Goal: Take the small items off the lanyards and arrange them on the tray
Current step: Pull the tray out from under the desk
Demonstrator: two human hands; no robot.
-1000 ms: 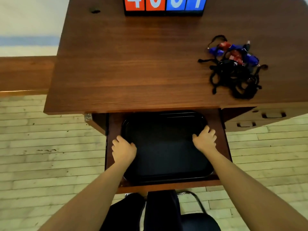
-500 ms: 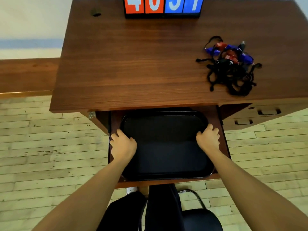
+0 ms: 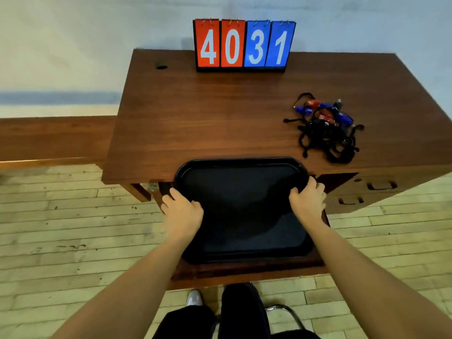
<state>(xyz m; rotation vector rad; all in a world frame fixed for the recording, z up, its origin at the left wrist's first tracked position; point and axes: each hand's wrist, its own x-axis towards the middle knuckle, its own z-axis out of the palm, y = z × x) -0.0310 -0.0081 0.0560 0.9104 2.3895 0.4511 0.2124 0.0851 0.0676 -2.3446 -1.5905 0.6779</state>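
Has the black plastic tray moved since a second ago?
Yes. The black plastic tray has come up out of the pull-out drawer; its far rim now overlaps the front edge of the brown wooden desk.

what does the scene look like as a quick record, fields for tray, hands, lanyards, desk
tray: black plastic tray, lifted, far edge over the desk front
left hand: grips the tray's left rim
right hand: grips the tray's right rim
lanyards: tangled black lanyards with red and blue items, on the desk's right side
desk: brown wooden desk, flip scoreboard reads 4031
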